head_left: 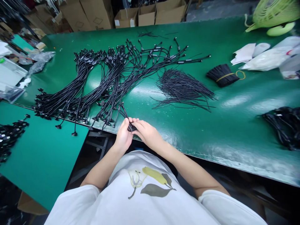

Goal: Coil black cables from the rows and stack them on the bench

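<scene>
My left hand (123, 136) and my right hand (147, 134) meet at the edge of the green work mat (234, 125), both closed on a black cable (123, 110) near its dark moulded end. A loop of this cable rises above my fingers. Just beyond my hands, many similar black cables with moulded connectors (93, 84) lie fanned across the mat. Further right are a loose heap of thin black wires (182, 89) and a black wire bundle (221, 75) tied with a yellow band.
A second green bench (39, 159) at the left holds black connectors (10, 136). Dark cables (283, 126) lie at the right, near white plastic bags (266, 59). A green plastic basket (272, 12) stands far right, and cardboard boxes (98, 15) stand behind the bench.
</scene>
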